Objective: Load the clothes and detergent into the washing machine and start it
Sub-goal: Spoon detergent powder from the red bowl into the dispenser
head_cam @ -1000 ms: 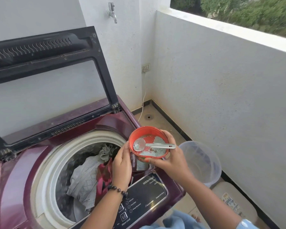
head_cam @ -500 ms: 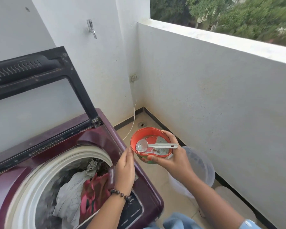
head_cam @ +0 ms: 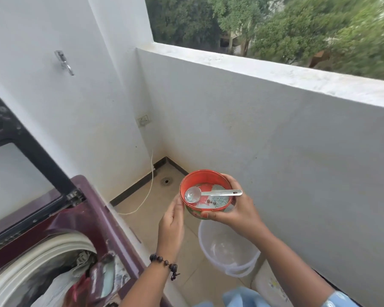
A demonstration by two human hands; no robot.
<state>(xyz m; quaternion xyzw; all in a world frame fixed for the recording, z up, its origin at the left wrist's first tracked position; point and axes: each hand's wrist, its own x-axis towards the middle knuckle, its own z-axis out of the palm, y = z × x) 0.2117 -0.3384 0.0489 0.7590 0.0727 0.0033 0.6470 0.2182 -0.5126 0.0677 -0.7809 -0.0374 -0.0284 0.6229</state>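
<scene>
The right hand is curled round the near right side of the bowl, thumb on the near wall and fingers wrapped behind the far rim, so the bowl's weight is carried here. The left hand is held nearly flat, fingers straight and together, with the fingertips laid against the bowl's left wall; nothing is gripped by it. The bowl is held level in the air to the right of the washer, above the floor and just beyond a bucket that stands near the right wall. A spoon lies across the bowl, its scoop down inside at the left and its handle resting on the right rim and sticking out past it. A thin layer of white and blue powder covers part of the bottom. The bowl is judged light and stiff, probably plastic, with a smooth wall that could slip in a loose grip; a hold across wall and rim seems safest. The spoon is loose and could slide out if the bowl is tipped, so it is best taken by its handle. The powder is loose and would spill or blow away easily. Clothes are seen inside the drum at the near left, under the raised lid.
</scene>
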